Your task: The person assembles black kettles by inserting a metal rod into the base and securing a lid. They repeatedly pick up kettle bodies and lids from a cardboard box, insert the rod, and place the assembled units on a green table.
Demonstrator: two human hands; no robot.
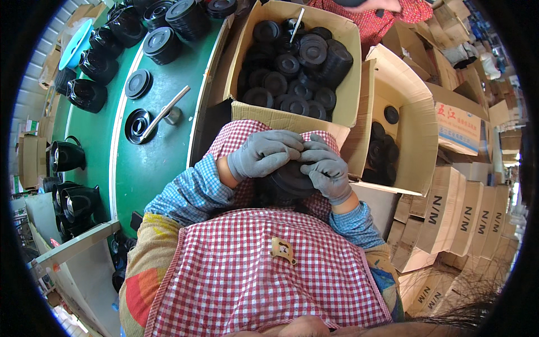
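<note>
Over my lap, both hands are on a black round lid [289, 181]. My left hand [265, 154], in a grey glove, curls its fingers over the lid's far left edge. From the other side, my right hand [328, 171], gloved alike, grips the far right edge with fingers bent. The two sets of fingertips nearly meet at the top, and they hide part of the lid. Just beyond my hands stands an open cardboard box [292, 119] of black round lids [288, 65].
To the left runs a green work table [163, 163] with stacked black lids [161, 45], a hammer-like tool [168, 114] and glossy black pots [87, 95]. A second open box [418, 163] at right holds several black discs [382, 147]. Another person's red patterned sleeve [373, 25] shows beyond.
</note>
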